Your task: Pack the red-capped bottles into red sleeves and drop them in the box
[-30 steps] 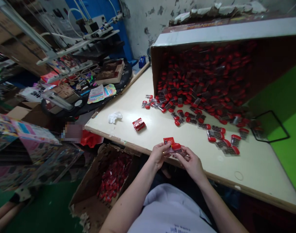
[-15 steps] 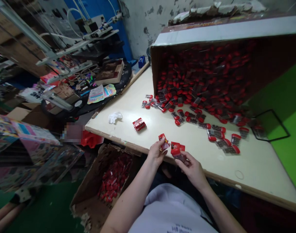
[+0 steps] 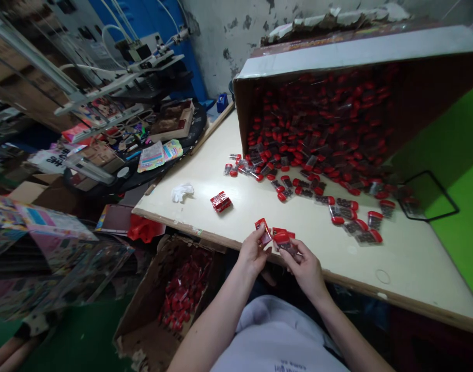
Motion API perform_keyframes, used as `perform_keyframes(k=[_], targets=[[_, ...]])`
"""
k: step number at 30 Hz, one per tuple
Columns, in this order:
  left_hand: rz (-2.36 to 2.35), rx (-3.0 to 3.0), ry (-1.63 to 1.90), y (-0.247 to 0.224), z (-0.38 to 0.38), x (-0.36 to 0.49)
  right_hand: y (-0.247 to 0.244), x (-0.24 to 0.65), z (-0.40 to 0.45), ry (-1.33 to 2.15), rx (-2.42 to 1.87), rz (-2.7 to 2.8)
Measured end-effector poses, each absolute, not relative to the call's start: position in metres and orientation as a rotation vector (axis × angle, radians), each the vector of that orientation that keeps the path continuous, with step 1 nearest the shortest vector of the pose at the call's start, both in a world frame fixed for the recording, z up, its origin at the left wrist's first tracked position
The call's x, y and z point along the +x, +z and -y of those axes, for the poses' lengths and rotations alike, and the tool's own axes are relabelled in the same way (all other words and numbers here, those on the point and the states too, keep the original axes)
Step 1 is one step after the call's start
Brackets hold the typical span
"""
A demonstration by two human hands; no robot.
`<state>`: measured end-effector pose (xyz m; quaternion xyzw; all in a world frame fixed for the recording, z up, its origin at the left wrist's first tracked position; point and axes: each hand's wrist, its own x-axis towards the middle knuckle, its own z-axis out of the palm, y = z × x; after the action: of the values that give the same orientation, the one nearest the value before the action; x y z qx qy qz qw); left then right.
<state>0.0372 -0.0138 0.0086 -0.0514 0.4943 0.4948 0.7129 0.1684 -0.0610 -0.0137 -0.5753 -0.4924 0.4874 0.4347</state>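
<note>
Near the table's front edge, my left hand [image 3: 255,249] pinches a small red printed packet [image 3: 262,231] between thumb and fingers. Close beside it, my right hand [image 3: 304,262] grips a small clear container with a red cap [image 3: 283,241], dark pieces showing inside. Red printed cards [image 3: 279,230] lie partly hidden behind that container. A short stack of red cards [image 3: 220,201] rests on the table to the left. Many more red-capped containers [image 3: 304,191] spill across the table from a large cardboard box [image 3: 242,111] lying on its side.
Below the table's left front edge stands an open carton [image 3: 133,305] holding red packets. A crumpled white tissue [image 3: 182,192] and a rubber band [image 3: 382,277] lie on the table [image 3: 414,268]. A black wire frame [image 3: 447,194] stands at right; a machine [image 3: 139,57] is at left.
My two hands have come closer together, bringing the red packet near the red-capped container. The camera view has shifted slightly.
</note>
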Motion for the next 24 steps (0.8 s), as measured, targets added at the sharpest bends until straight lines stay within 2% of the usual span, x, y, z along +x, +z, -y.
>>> perform_keyframes(k=[5,15,24], targets=[[-1.11,-0.095,1.159,0.007,0.011,0.041,-0.013,0.164,0.071,1.178,-1.4,1.303],[-1.086,-0.092,1.052,0.016,0.019,0.033,-0.015,0.169,0.055,1.102,-1.457,1.245],[-1.108,-0.035,1.113,0.018,0.015,0.033,-0.008,0.169,0.056,1.334,-1.381,1.131]])
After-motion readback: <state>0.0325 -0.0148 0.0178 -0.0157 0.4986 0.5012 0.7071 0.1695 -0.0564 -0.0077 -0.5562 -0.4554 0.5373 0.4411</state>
